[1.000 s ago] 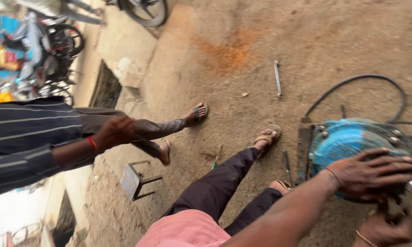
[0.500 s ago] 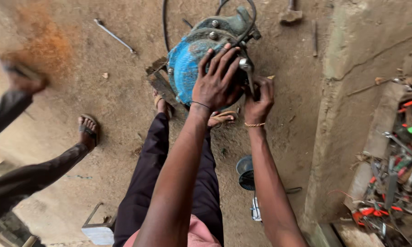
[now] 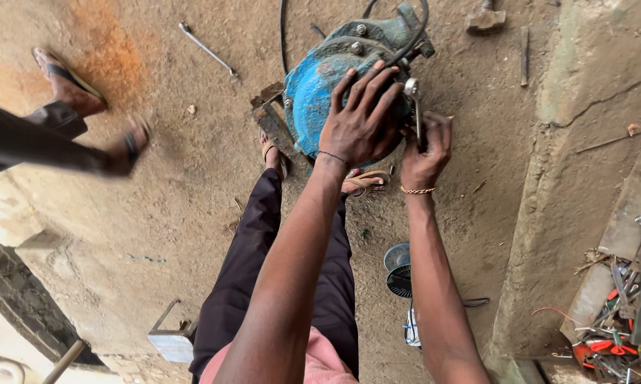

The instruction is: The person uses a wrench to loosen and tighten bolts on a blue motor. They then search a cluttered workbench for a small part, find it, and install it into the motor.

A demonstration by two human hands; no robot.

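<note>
Hands on blue pump (image 3: 313, 107)
Left hand (image 3: 363, 117) lies splayed, bracing it; right hand (image 3: 425, 146) grips wrench (image 3: 414, 107) and should turn squarely.

A round blue motor housing (image 3: 320, 99), paint chipped and grimy, sits on the dirt floor at twelve o'clock, its grey-green bolted end cap toward one o'clock. A black cable loops over its top. At its three o'clock edge a slim metal wrench (image 3: 414, 107) stands nearly upright against the casing.
</note>
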